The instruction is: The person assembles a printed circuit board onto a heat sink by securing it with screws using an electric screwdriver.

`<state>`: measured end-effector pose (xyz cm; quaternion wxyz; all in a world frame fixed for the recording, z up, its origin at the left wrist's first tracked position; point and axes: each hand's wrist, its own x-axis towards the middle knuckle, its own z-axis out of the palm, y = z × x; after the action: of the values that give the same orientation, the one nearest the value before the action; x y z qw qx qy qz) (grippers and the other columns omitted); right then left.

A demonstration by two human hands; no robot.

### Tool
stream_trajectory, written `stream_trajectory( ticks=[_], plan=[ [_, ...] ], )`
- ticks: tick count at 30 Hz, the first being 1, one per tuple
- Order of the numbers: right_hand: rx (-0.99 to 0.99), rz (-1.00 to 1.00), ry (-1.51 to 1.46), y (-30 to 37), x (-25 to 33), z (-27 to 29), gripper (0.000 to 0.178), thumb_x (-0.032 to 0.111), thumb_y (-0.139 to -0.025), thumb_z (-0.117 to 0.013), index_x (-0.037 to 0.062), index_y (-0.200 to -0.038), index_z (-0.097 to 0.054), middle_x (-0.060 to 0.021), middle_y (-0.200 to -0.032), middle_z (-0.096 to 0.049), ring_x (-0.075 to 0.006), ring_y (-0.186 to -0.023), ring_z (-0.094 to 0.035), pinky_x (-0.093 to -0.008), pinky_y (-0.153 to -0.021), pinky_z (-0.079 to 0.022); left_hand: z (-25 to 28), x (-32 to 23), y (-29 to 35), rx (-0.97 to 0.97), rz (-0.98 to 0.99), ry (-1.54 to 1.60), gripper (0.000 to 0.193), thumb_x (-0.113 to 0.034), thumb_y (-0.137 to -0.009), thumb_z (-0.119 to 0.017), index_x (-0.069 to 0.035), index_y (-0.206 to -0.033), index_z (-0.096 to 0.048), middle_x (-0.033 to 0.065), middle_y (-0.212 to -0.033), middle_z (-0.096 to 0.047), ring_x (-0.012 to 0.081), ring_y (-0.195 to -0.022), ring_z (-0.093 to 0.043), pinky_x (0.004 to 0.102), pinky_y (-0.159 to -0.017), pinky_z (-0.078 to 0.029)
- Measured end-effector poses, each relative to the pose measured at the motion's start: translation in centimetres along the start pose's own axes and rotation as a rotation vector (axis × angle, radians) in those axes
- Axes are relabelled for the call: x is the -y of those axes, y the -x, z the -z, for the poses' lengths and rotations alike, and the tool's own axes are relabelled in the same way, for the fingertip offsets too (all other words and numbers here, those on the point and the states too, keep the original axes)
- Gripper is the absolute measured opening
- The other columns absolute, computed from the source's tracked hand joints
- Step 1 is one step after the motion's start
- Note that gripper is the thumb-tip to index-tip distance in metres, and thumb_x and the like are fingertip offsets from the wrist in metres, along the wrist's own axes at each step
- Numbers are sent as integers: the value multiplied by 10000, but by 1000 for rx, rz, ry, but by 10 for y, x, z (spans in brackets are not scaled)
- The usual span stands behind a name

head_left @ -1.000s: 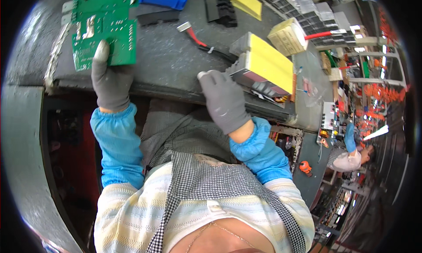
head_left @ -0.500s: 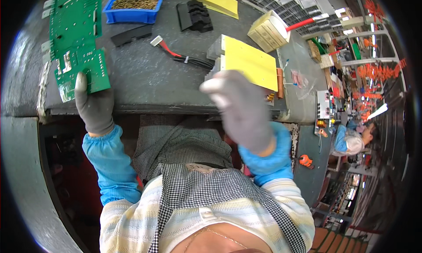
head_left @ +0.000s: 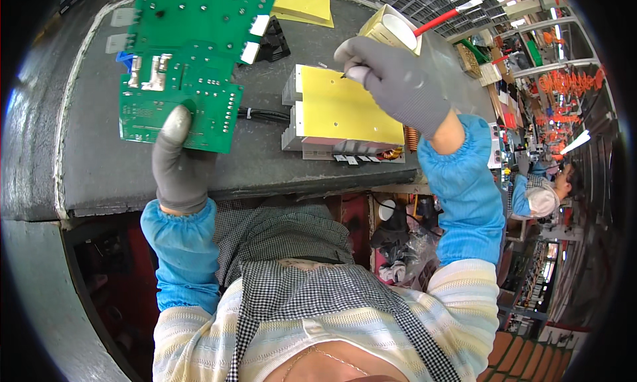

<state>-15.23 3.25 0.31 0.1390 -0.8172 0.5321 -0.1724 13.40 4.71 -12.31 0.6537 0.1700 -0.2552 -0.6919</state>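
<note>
My left hand (head_left: pixel 178 166), in a grey glove with a whitish thumb, grips the near edge of a large green circuit board (head_left: pixel 202 57), thumb on top. The board is raised and tilted over the bench. My right hand (head_left: pixel 401 83), also gloved, is closed in a pinch above an assembly with a yellow sheet (head_left: pixel 345 113) on top. A tiny dark tip shows at its fingertips, too small to name. Grey metal heat sinks (head_left: pixel 290 90) and a copper coil (head_left: pixel 412 139) flank the yellow sheet. Black cables (head_left: pixel 267 114) run from the board's side to the heat sinks.
A cardboard box with a white cup (head_left: pixel 400 30) and a red-handled brush (head_left: pixel 438 22) stands behind my right hand. Black plastic parts (head_left: pixel 275 44) and yellow sheets (head_left: pixel 302 7) lie farther back. The board mostly hides a blue tray (head_left: pixel 125 61). A co-worker (head_left: pixel 541 193) sits at far right.
My left hand has moved right with the circuit board, which now covers the blue tray's place. My right hand has gone up and away, over the yellow sheet's far right part.
</note>
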Motion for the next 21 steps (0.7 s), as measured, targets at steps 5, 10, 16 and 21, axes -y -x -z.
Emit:
stream_trajectory(
  ticks=[5, 10, 16, 21],
  plan=[
    [1, 65, 149, -6, -8, -12, 153, 54, -913, -574, 85, -1054, -627, -138, -913, -695, -345, -875, -690, -426, -752, -546, 5, 9, -6, 66, 31, -32, 661, -273, -938, -637, -4, -1481, -375, 194, -1381, -553, 308, -1266, -572, 420, -1084, -454],
    [-27, 189, 270, -8, -13, -17, 147, 64, -871, -583, 103, -1011, -604, -113, -869, -673, -344, -842, -672, -470, -703, -527, 8, 9, -8, 107, 22, 40, 601, -241, -962, -625, 8, -1464, -409, 196, -1383, -563, 304, -1271, -573, 404, -1101, -440],
    [33, 175, 408, -7, -9, -12, 197, 80, -909, -609, 126, -1100, -629, -123, -911, -679, -332, -858, -676, -429, -725, -539, 4, 8, -7, 50, 45, -76, 723, -311, -916, -664, -1, -1492, -357, 209, -1392, -543, 332, -1277, -565, 433, -1111, -436],
    [41, 205, 403, -9, -13, -12, 218, 48, -884, -599, 113, -1091, -621, -121, -894, -675, -328, -851, -672, -429, -718, -532, 6, 11, -8, 136, 38, 14, 646, -257, -949, -643, 19, -1475, -388, 207, -1392, -556, 327, -1283, -564, 418, -1113, -430]
  ],
)
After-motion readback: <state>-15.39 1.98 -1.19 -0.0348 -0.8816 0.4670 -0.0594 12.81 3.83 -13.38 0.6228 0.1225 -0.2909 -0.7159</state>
